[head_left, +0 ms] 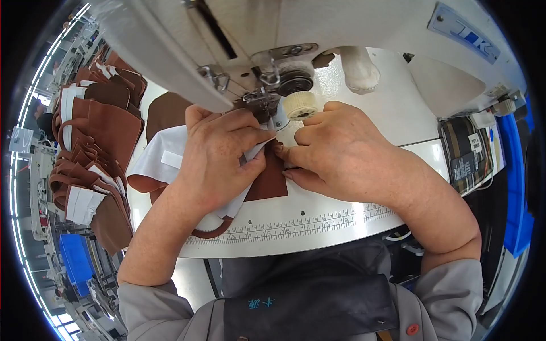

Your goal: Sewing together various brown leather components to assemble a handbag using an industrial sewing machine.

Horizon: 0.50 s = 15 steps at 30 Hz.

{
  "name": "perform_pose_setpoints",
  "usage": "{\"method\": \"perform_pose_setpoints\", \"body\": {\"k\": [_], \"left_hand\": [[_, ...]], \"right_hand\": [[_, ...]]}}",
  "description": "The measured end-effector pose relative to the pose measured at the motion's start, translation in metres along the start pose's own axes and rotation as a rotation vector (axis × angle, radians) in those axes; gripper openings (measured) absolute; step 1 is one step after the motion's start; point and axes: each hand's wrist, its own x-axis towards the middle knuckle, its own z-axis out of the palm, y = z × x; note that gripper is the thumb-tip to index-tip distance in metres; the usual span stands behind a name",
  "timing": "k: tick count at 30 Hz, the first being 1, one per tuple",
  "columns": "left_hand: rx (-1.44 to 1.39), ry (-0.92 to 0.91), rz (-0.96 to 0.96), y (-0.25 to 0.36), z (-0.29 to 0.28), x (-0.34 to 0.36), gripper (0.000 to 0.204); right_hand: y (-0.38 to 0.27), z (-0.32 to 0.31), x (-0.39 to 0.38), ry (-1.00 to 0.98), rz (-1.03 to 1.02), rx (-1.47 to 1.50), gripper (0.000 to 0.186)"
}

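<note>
A reddish-brown leather piece [269, 183] with white lining [157, 143] lies on the white sewing machine table, close under the machine's needle area [263, 98]. My left hand [223, 152] is closed, pinching a white-lined edge of the piece between thumb and fingers. From the other side, my right hand [341, 149] has its curled fingertips and thumb at the piece's right edge, just below the cream dial [300, 105]. What exactly lies between the right fingertips is partly hidden. A curved brown strip [214, 229] hangs out below my left wrist, near the table's front edge.
Brown leather pieces [111, 122] with white linings are stacked on the left. A printed ruler strip [307, 226] runs along the table's front. The machine head [364, 25] overhangs the far side. At the right sit a plaid item [463, 145] and a blue bin [512, 187].
</note>
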Motion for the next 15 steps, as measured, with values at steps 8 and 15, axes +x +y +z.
{"method": "perform_pose_setpoints", "body": {"k": [8, 15], "left_hand": [[0.173, 0.106, 0.04, 0.011, -0.005, 0.002, 0.016], [0.226, 0.078, -0.028, 0.012, 0.003, 0.0, 0.023]], "right_hand": [[-0.001, -0.001, -0.001, -0.092, 0.006, -0.056, 0.023], [-0.001, 0.004, -0.001, 0.006, -0.013, 0.0, 0.025]]}}
